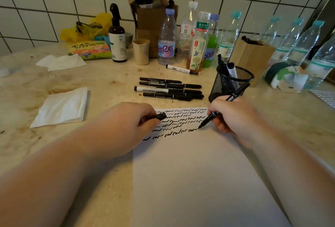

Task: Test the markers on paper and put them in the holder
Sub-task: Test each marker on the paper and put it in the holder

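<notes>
At the left of the counter (101,85), around nine o'clock from the centre, a folded white tissue (60,108) lies flat, and a crumpled one (61,62) sits beyond it toward ten o'clock. Just right of these, the left hand (126,127) rests on the left edge of the paper (195,172), its fingers curled round a black marker cap (161,116) that pokes out toward three o'clock. The paper's top portion carries rows of black squiggles (179,121). Above the sheet, at twelve o'clock, a loose group of black markers (170,89) lies side by side on the counter, and one white-barrelled marker (181,69) lies apart, nearer the bottles.

To the right, the right hand (233,118) grips an uncapped black marker (219,109) in a writing hold, the tip touching the paper at the end of the lowest squiggle row, the barrel slanting up toward one o'clock.

Just behind that hand, at about two o'clock, stands the black mesh holder (228,85), with a few markers upright in it, one white-barrelled with a black cap.

Along the tiled wall stand a dark spray bottle (117,41), a beige cup (141,51), an open cardboard box (150,9) and a row of plastic bottles (199,40), several looking empty, one holding amber liquid, one green. A second cardboard box (252,58) at the right holds dark items I cannot identify.
</notes>
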Motion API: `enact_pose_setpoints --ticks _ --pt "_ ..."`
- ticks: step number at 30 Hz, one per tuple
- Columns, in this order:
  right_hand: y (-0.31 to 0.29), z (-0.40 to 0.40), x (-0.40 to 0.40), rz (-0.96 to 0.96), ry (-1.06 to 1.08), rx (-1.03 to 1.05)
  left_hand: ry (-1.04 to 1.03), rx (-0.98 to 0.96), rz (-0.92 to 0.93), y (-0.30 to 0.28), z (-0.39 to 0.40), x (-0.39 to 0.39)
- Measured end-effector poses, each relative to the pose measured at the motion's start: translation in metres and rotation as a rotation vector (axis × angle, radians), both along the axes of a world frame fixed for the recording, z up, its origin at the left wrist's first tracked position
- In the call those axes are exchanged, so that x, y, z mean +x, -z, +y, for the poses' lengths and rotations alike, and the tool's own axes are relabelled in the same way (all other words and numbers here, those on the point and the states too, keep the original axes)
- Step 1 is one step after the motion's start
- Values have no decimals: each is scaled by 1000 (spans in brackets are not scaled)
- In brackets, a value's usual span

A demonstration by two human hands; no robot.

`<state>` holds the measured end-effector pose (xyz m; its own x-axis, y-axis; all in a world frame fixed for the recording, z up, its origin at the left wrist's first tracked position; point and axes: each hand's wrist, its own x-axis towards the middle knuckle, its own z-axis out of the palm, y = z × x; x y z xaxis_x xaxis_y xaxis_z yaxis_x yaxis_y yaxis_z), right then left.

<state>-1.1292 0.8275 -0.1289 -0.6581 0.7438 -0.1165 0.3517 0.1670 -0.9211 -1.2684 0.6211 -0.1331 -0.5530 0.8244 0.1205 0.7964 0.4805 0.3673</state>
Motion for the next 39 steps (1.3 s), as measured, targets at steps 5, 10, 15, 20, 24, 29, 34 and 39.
enact_pose_setpoints --ticks 5,10,15,20,24,29,34,39 --pt "2 0 0 24 7 11 10 -24 6 3 2 0" --pt "4 1 -1 10 -32 55 9 -14 -5 4 0 -1" --pt "6 2 -2 8 -33 69 3 -19 0 5 1 -2" --pt "6 4 -1 -17 -22 95 -2 -16 -10 5 0 -2" --pt "7 7 -1 -30 -4 96 -6 -12 -27 5 1 -1" --pt "6 12 -1 -62 30 102 -3 -9 -26 5 0 -1" --pt "3 13 1 30 48 174 -8 3 -28 5 0 0" --pt "-4 -7 4 329 -250 -63 15 63 -34 4 0 0"
